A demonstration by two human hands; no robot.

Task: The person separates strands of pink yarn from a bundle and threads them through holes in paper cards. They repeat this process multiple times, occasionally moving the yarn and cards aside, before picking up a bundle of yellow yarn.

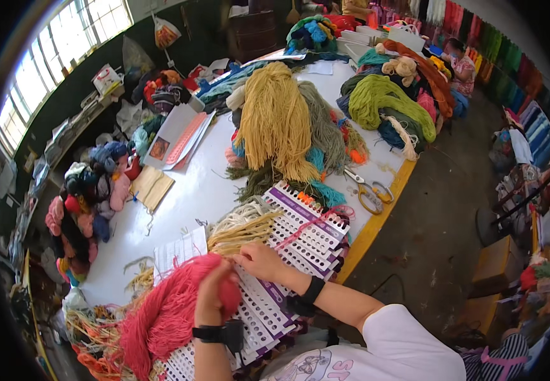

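A thick hank of pink yarn [160,314] lies across the near part of the white table. My left hand [211,289] is closed on its upper end, with pink strands showing on both sides. Close beside it, my right hand [259,260] has its fingers pinched together at the ends of a pale cream yarn bundle [243,233]; whatever is between the fingertips is too small to make out. Under both wrists spread white cards with rows of round holes [306,222] and purple bands. A strand of pink yarn crosses the upper cards.
Yellow-handled scissors [371,193] lie by the table's yellow edge [376,222]. Big yellow yarn hanks [278,120] and a lime-green one [389,105] are heaped farther off. An open binder [176,136] and a wooden piece [153,188] lie left. Another person [462,66] is at far right.
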